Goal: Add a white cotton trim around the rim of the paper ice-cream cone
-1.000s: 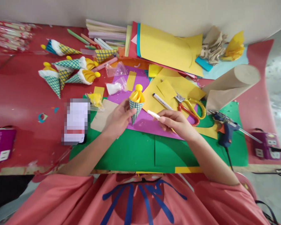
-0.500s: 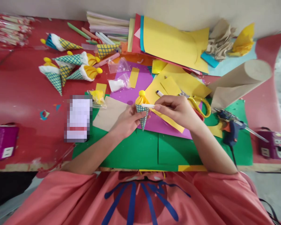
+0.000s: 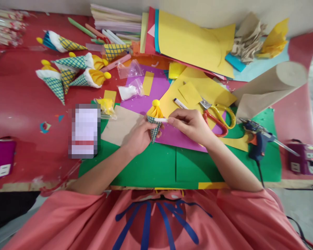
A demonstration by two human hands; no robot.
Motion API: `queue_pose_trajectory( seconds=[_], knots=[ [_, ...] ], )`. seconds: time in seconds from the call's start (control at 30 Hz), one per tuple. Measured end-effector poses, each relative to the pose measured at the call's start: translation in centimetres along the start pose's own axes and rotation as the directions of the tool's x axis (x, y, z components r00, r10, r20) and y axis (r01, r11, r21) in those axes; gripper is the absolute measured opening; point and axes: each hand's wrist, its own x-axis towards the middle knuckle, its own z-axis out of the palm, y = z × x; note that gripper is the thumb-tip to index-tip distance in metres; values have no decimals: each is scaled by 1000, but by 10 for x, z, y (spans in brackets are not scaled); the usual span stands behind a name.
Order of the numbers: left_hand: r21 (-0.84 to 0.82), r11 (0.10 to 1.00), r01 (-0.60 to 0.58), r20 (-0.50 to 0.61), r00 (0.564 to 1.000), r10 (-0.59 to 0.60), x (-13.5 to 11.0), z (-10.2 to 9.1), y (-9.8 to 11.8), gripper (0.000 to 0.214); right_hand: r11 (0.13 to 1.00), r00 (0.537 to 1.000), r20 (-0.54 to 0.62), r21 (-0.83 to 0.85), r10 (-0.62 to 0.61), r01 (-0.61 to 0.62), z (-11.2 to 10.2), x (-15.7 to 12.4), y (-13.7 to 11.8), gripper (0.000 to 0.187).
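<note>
Upright in my left hand (image 3: 138, 136) is a small craft ice-cream cone (image 3: 154, 130), green-and-yellow checked, with pleated yellow paper and a yellow ball on top. My fingers wrap round its checked body. A narrow white strip (image 3: 160, 120) lies across the front of the cone's rim. Its right end is pinched between the thumb and finger of my right hand (image 3: 189, 124). What the strip is made of I cannot tell. Just right of that hand lie scissors (image 3: 216, 119) with red and yellow handles, and a marker (image 3: 179, 103) is above it.
Finished-looking cones (image 3: 52, 81) lie at the left, near a blurred phone (image 3: 84, 131). A hot glue gun (image 3: 259, 140) and a brown paper roll (image 3: 271, 81) are on the right. Coloured sheets (image 3: 193, 38) lie at the back. Green paper (image 3: 143, 166) covers the near edge.
Both hands and the cone have shifted slightly left. My right hand has come a little lower with the strip, and more of the scissors shows.
</note>
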Motion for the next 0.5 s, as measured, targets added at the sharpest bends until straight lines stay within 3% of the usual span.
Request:
queue_pose_trajectory(
  seconds=[0.17, 0.33, 0.5],
  knots=[
    [-31, 1000, -5, 23, 1000, 6, 0, 1, 3, 34, 1000, 1000, -15, -4, 8, -9, 2, 1, 4, 38],
    [-1, 999, -40, -20, 999, 40, 3, 2, 2, 46, 999, 1000, -4, 40, 8, -8, 5, 2, 4, 37],
    [11, 1000, -24, -87, 996, 25, 5, 2, 2, 34, 986, 998, 2, 158, 55, -55, 4, 0, 4, 31]
  ],
)
